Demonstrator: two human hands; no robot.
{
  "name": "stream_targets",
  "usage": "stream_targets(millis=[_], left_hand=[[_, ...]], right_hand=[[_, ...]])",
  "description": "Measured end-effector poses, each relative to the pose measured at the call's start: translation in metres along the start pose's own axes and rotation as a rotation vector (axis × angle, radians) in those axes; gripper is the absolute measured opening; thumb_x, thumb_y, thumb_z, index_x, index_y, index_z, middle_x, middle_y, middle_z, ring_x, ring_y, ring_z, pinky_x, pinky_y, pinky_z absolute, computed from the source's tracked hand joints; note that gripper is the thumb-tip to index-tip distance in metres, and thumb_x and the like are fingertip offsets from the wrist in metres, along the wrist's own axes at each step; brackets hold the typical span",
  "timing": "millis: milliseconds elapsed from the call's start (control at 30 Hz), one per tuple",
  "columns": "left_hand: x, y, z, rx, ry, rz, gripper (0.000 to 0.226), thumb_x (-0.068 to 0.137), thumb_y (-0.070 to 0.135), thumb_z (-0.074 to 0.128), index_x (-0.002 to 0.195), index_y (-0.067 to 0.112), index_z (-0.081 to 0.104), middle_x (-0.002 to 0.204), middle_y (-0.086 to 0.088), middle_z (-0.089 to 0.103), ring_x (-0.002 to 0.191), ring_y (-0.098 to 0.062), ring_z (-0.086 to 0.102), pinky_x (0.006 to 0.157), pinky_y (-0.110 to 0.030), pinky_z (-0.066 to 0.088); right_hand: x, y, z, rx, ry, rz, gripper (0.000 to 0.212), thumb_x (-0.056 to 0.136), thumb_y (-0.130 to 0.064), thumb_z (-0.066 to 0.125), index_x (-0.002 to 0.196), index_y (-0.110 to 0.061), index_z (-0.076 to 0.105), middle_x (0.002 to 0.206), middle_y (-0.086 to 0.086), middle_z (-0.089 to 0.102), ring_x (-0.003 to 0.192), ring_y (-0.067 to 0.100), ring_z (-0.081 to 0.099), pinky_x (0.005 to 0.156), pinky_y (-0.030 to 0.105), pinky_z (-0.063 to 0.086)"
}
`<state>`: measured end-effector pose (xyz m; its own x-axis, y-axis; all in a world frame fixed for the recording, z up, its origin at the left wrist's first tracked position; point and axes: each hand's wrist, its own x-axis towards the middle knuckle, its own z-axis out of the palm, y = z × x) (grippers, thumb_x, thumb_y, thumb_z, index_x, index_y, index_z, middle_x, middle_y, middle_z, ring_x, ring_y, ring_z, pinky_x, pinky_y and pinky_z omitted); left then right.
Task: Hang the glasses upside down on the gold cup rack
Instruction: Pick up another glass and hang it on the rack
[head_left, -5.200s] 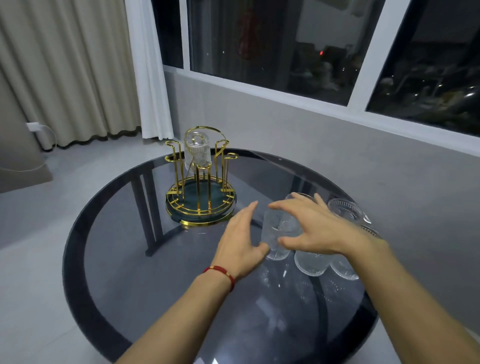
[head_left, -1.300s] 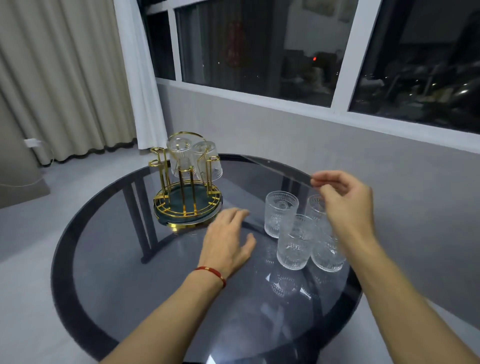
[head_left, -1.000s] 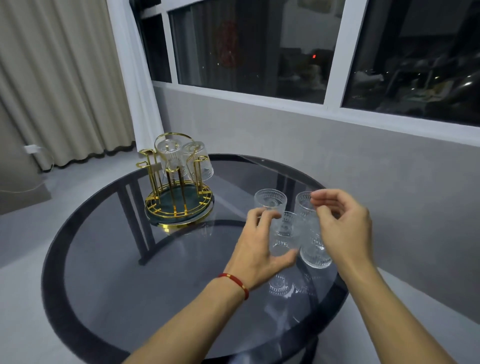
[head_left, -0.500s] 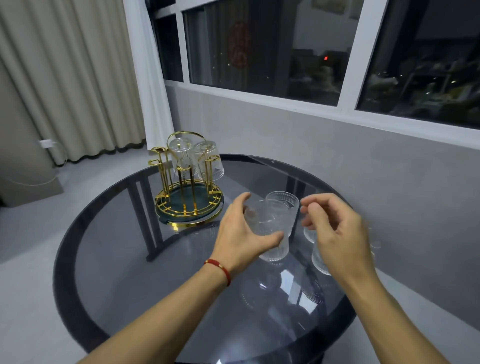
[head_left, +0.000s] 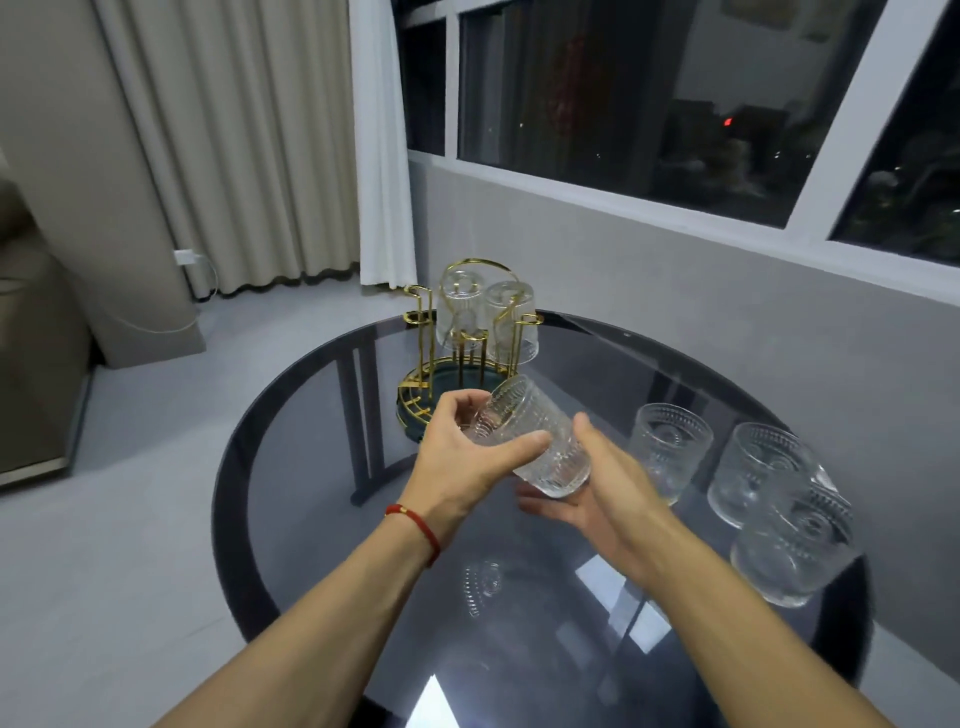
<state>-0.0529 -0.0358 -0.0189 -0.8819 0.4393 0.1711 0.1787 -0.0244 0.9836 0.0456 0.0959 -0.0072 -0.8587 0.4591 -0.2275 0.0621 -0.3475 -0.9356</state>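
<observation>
The gold cup rack stands at the far left of the round glass table, with two glasses hanging upside down on its pegs. A clear ribbed glass is tipped on its side above the table, its mouth toward the rack. My left hand grips it around the body near the mouth. My right hand cups its base from below and the right. Three more glasses stand upright at the right: one near my right hand, two by the table's edge.
The dark glass table has a black rim; its edge runs close behind the right-hand glasses. A grey wall with a window lies beyond, curtains and a sofa corner at the left.
My left hand has lifted the glass off the table and tipped it sideways toward the rack. My right hand has moved in under its base.
</observation>
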Motion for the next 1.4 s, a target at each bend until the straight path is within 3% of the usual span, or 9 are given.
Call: stream_targets(millis=[167, 267, 400, 567, 700, 867, 1067, 1267, 1400], left_hand=[[0.013, -0.011, -0.018, 0.011, -0.094, -0.003, 0.061, 0.073, 0.075, 0.064, 0.118, 0.035, 0.060, 0.117, 0.009, 0.065, 0.109, -0.007, 0.063, 0.094, -0.037, 0.056], [0.024, -0.029, -0.025, 0.329, -0.014, 0.083, 0.037, 0.097, 0.057, 0.046, 0.120, 0.032, 0.060, 0.128, 0.003, 0.060, 0.127, -0.018, 0.051, 0.103, -0.038, 0.046], [0.026, -0.060, -0.021, 0.831, -0.058, 0.109, 0.058, 0.099, 0.053, 0.046, 0.151, 0.029, 0.041, 0.168, -0.004, 0.023, 0.156, -0.023, 0.009, 0.125, -0.050, 0.015], [0.023, -0.083, -0.017, 1.002, -0.091, 0.159, 0.074, 0.098, 0.056, 0.042, 0.161, 0.033, 0.011, 0.172, -0.001, -0.005, 0.156, -0.023, -0.016, 0.126, -0.053, -0.002], [0.024, -0.089, -0.015, 1.041, -0.100, 0.167, 0.077, 0.098, 0.053, 0.041, 0.161, 0.032, 0.002, 0.172, -0.003, -0.011, 0.155, -0.025, -0.021, 0.126, -0.053, -0.006], [0.026, -0.092, -0.015, 1.014, -0.070, 0.182, 0.078, 0.094, 0.051, 0.042, 0.161, 0.031, 0.006, 0.172, -0.003, -0.006, 0.155, -0.024, -0.019, 0.122, -0.052, -0.009], [0.027, -0.092, -0.012, 0.983, -0.059, 0.177, 0.078, 0.093, 0.052, 0.042, 0.161, 0.033, 0.009, 0.173, -0.002, -0.003, 0.156, -0.024, -0.018, 0.122, -0.053, -0.010], [0.027, -0.092, -0.012, 0.966, -0.052, 0.173, 0.077, 0.092, 0.050, 0.041, 0.160, 0.033, 0.009, 0.173, -0.002, -0.002, 0.156, -0.023, -0.018, 0.122, -0.052, -0.012], [0.026, -0.091, -0.012, 0.963, -0.034, 0.184, 0.076, 0.091, 0.047, 0.041, 0.159, 0.031, 0.012, 0.173, -0.003, 0.000, 0.156, -0.023, -0.016, 0.121, -0.052, -0.012]], right_hand=[[0.001, -0.011, 0.004, -0.149, 0.115, -0.187, 0.038, 0.107, -0.034, 0.055, 0.136, -0.011, 0.061, 0.127, 0.011, 0.074, 0.103, 0.020, 0.074, 0.073, 0.036, 0.064], [-0.004, -0.032, 0.006, -0.408, 0.213, -0.381, 0.040, 0.100, -0.034, 0.063, 0.138, -0.023, 0.058, 0.130, 0.005, 0.067, 0.112, 0.021, 0.070, 0.076, 0.033, 0.064], [-0.012, -0.077, 0.021, -0.559, 0.095, -0.582, 0.061, 0.080, -0.054, 0.068, 0.135, -0.031, 0.063, 0.124, -0.003, 0.072, 0.111, 0.022, 0.073, 0.088, 0.036, 0.064], [0.034, -0.135, 0.078, -0.697, 0.087, -0.798, 0.056, 0.090, -0.046, 0.077, 0.140, -0.030, 0.058, 0.138, -0.001, 0.063, 0.119, 0.023, 0.068, 0.088, 0.039, 0.064], [0.080, -0.167, 0.130, -0.659, 0.070, -0.786, 0.058, 0.086, -0.048, 0.079, 0.135, -0.023, 0.062, 0.127, -0.001, 0.068, 0.108, 0.017, 0.072, 0.072, 0.034, 0.067], [0.127, -0.169, 0.171, -0.887, 0.147, -0.728, 0.069, 0.079, -0.054, 0.082, 0.139, -0.026, 0.062, 0.133, 0.004, 0.068, 0.114, 0.025, 0.069, 0.094, 0.047, 0.061], [0.158, -0.154, 0.191, -1.098, 0.149, -0.760, 0.068, 0.085, -0.038, 0.079, 0.146, -0.013, 0.060, 0.148, 0.008, 0.063, 0.137, 0.030, 0.057, 0.109, 0.045, 0.049], [0.181, -0.131, 0.192, -1.293, 0.109, -0.703, 0.067, 0.086, -0.034, 0.078, 0.147, -0.011, 0.060, 0.143, 0.011, 0.067, 0.130, 0.033, 0.061, 0.097, 0.039, 0.050], [0.189, -0.120, 0.190, -1.575, 0.062, -0.655, 0.065, 0.088, -0.046, 0.076, 0.143, -0.017, 0.058, 0.118, 0.008, 0.073, 0.102, 0.030, 0.069, 0.085, 0.039, 0.057]])
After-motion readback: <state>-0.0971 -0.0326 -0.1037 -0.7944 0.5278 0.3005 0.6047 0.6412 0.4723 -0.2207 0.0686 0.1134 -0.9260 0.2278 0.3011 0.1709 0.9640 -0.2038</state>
